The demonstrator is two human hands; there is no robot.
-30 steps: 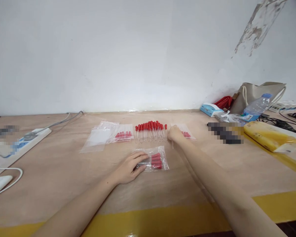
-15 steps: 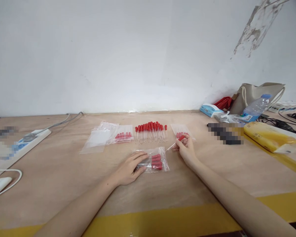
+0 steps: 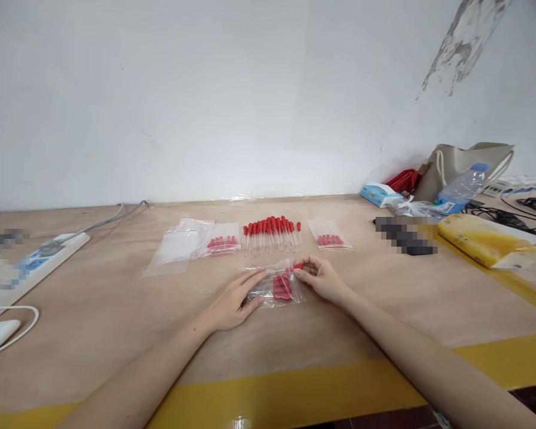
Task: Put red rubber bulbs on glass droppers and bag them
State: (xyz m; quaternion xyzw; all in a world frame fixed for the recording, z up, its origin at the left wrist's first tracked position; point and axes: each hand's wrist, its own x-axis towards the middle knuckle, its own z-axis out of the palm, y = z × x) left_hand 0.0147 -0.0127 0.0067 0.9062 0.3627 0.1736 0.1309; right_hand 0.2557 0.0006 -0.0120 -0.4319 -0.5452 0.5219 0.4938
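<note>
My left hand (image 3: 236,300) rests on the left part of a clear zip bag (image 3: 297,296), its fingers stretched out and thumb apart. Inside that bag lie several droppers with red bulbs (image 3: 281,287), their clear tubes partly under my fingers. My right hand (image 3: 324,279) is closed on the red bulb of another dropper (image 3: 298,266) at the bag's right, open end. This dropper's tube reaches into the bag and is hard to make out. Just beyond, a row of loose droppers (image 3: 272,229) lies with red bulbs toward the wall.
Filled bags lie left (image 3: 222,240) and right (image 3: 329,235) of the row. Flat bags (image 3: 172,250) overlap at the left. A power strip (image 3: 71,244) is far left. A yellow pack (image 3: 485,238), a bottle (image 3: 464,187) and a blue box (image 3: 379,195) stand right.
My right hand has moved left and nearer, bringing the dropper from beside the bag into its open end. My left hand stays on the bag. The view has shifted slightly.
</note>
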